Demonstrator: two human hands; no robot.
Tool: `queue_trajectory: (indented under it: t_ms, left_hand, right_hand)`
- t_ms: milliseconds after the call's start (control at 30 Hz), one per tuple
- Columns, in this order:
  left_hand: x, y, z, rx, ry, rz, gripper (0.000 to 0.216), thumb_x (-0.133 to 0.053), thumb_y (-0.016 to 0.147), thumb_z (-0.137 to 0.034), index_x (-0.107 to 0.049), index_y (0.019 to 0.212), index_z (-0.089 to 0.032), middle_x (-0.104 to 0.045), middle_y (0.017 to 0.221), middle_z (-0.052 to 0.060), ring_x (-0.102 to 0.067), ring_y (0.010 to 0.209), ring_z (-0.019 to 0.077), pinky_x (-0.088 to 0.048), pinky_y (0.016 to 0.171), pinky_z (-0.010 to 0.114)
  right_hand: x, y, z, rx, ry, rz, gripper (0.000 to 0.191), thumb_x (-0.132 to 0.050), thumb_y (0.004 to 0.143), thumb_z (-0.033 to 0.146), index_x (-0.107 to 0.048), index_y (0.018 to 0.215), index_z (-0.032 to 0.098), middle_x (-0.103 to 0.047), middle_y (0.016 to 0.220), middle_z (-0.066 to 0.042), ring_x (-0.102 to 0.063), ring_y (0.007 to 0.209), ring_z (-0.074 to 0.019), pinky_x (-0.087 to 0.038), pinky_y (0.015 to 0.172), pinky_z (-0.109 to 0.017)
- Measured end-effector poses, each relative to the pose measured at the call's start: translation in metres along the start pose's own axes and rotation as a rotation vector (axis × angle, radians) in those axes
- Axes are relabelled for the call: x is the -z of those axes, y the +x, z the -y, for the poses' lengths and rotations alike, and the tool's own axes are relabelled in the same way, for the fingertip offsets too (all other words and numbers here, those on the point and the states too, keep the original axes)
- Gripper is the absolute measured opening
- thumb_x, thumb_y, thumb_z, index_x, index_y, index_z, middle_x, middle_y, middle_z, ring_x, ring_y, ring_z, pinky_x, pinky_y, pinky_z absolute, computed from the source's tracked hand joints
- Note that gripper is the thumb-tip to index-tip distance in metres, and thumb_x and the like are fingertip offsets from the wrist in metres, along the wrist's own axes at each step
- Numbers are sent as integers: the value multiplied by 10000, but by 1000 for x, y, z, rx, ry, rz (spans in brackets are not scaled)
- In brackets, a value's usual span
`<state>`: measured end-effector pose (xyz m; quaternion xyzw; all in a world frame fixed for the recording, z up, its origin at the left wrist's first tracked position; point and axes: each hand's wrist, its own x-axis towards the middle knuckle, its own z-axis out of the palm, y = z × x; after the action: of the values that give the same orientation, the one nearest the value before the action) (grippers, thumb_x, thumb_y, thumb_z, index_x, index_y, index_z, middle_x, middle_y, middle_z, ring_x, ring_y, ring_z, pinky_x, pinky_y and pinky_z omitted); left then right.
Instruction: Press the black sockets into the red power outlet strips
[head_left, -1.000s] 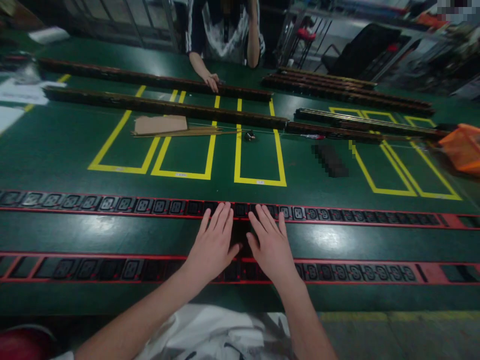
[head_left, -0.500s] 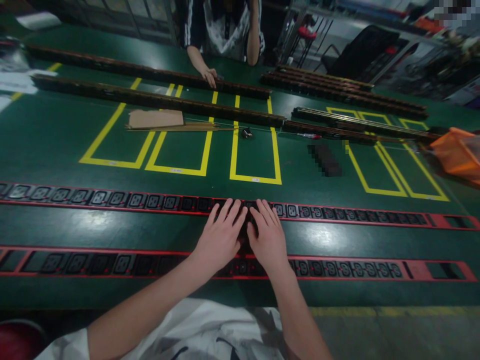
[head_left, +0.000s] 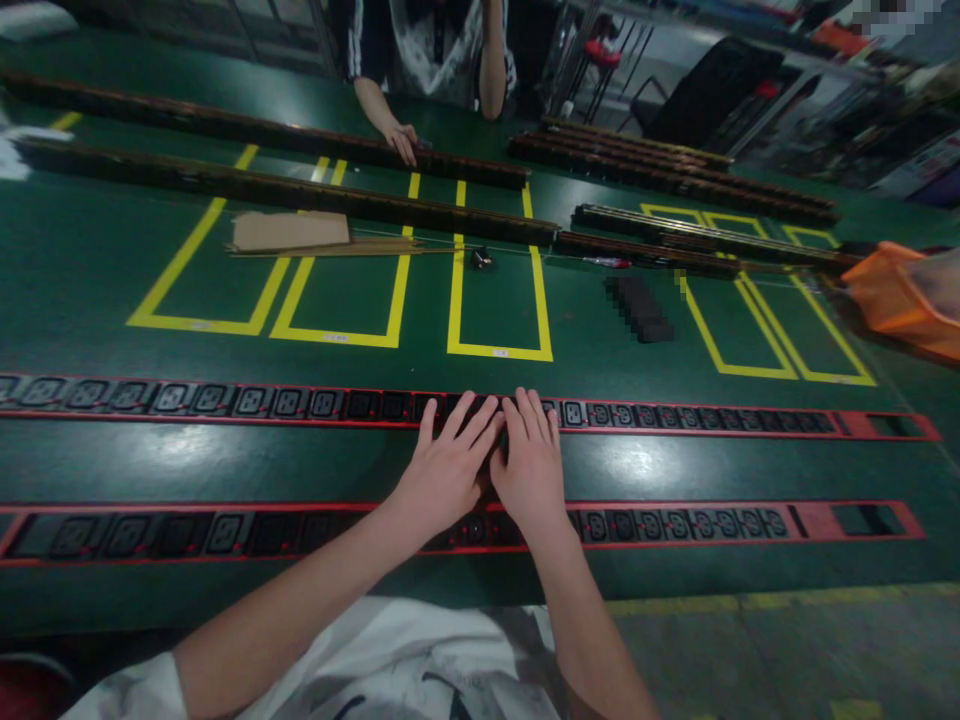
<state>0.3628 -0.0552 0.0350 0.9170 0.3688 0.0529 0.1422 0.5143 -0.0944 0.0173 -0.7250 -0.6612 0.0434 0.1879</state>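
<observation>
Two long red power strips with rows of black sockets lie across the green table. My left hand [head_left: 448, 464] and my right hand [head_left: 529, 458] rest side by side, fingers stretched flat, with fingertips on the far red strip [head_left: 675, 416]. Both wrists cross over the near red strip [head_left: 712, 523]. Nothing is held in either hand. The sockets under my palms are hidden.
Yellow taped rectangles [head_left: 499, 270] mark the table's middle, with a cardboard piece [head_left: 289, 231] and long dark strips [head_left: 300, 197] beyond. A person's hand [head_left: 401, 140] rests on the farthest strip. More dark strips [head_left: 675, 180] lie back right, an orange bin [head_left: 896, 295] at the right edge.
My two hands have drawn together on the far red strip; the gap between them has closed. The view has shifted slightly.
</observation>
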Motion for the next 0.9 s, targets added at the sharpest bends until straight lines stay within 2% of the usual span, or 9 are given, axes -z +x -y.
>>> queue_trajectory:
  t_ms: [267,567,900]
  left_hand:
    - [2,0,-4,34,-15,-40,665,-526,933,-261,-422,1589,-242,-292,1720,85,-253,1595,348,-209,1280,682]
    - [4,-1,-5,72,-2,-46,628,-511,961,-283,-424,1583,-273,-312,1714,108,-275,1584,363,-237,1265,684]
    - [5,-2,-1,44,6,-71,590,-555,929,-260,-505,1517,-237,-341,1701,105,-306,1571,348,-266,1268,649]
  right_hand:
    - [1,0,2,-13,18,-9,560,-477,901,97,-555,1456,103,-485,1597,-188,-372,1545,-326,-277,1266,-635]
    - [0,0,-1,4,8,4,566,-477,902,107,-544,1464,101,-480,1602,-183,-368,1546,-329,-276,1266,-631]
    - [0,0,-3,12,-6,26,555,-483,919,129,-534,1469,76,-470,1606,-191,-359,1548,-333,-263,1270,-632]
